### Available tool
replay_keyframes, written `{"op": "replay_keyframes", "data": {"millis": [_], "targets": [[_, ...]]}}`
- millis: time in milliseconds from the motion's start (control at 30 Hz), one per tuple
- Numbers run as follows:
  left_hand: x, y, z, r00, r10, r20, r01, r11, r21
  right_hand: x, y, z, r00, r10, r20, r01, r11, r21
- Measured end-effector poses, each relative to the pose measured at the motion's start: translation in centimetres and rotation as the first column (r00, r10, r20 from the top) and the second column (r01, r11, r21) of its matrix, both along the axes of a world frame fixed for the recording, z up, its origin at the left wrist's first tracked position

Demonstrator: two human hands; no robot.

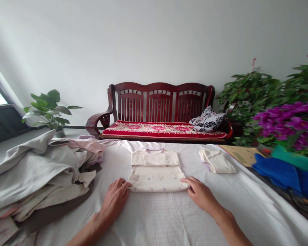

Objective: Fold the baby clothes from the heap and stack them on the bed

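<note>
A small cream shirt [156,171] with a purple-trimmed neckline lies flat in front of me. Its sleeves are laid across the chest, and its bottom part is turned up toward the neck. At the lower left corner of that fold, my left hand [117,191] pinches the cloth between thumb and fingers. My right hand [199,191] pinches the matching corner on the right. Off to the right lies a folded cream garment [217,161] with a bit of purple edging, touched by neither hand.
A white cloth [159,218] covers the table. Heaped clothes [41,171] fill its left side. At the right edge are blue fabric [284,172], a tan board [240,154] and purple flowers [292,123]. Beyond stands a wooden bench [159,106] with a patterned cushion [207,119].
</note>
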State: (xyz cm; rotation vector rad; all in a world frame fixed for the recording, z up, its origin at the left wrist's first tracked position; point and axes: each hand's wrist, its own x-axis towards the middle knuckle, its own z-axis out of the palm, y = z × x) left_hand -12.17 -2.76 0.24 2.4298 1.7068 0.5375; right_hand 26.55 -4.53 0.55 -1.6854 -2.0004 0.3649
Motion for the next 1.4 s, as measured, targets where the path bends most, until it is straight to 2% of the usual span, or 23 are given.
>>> {"op": "replay_keyframes", "data": {"millis": [267,500,700,900,1000,1100,1200,1267,1400], "targets": [[-0.2,0.1,-0.1,1.000,0.001,0.014,-0.001,1.000,-0.019,0.2,0.4,-0.5,0.994,0.046,-0.103,-0.036,0.994,0.098],[0.4,0.9,-0.1,0.965,-0.007,0.262,0.024,0.998,-0.061,0.1,0.5,-0.9,0.986,0.079,-0.144,-0.056,0.986,0.157],[1.2,1.9,0.5,0.946,0.078,0.314,-0.022,0.984,-0.177,0.3,0.8,-1.7,0.980,0.090,-0.176,-0.051,0.975,0.216],[1.9,3.3,-0.4,0.890,0.050,0.452,0.010,0.992,-0.129,0.2,1.1,-2.4,0.980,0.085,-0.182,-0.040,0.971,0.235],[2.0,3.9,-0.4,0.922,0.082,0.377,-0.034,0.991,-0.133,0.0,0.9,-2.0,0.973,0.086,-0.215,-0.045,0.981,0.191],[1.8,4.3,0.0,0.972,0.124,0.201,-0.103,0.988,-0.112,-0.1,0.5,-1.4,0.960,0.083,-0.267,-0.055,0.992,0.113],[1.7,4.9,0.6,0.986,0.157,0.053,-0.149,0.981,-0.124,-0.3,0.3,-1.0,0.938,0.070,-0.340,-0.054,0.997,0.058],[1.7,5.3,1.0,0.987,0.155,0.047,-0.149,0.982,-0.118,-0.4,0.3,-0.9,0.915,0.076,-0.395,-0.059,0.997,0.054],[1.9,6.2,1.5,0.973,0.168,0.159,-0.161,0.985,-0.057,-0.6,0.8,-1.1,0.888,0.060,-0.455,-0.022,0.996,0.089]]}}
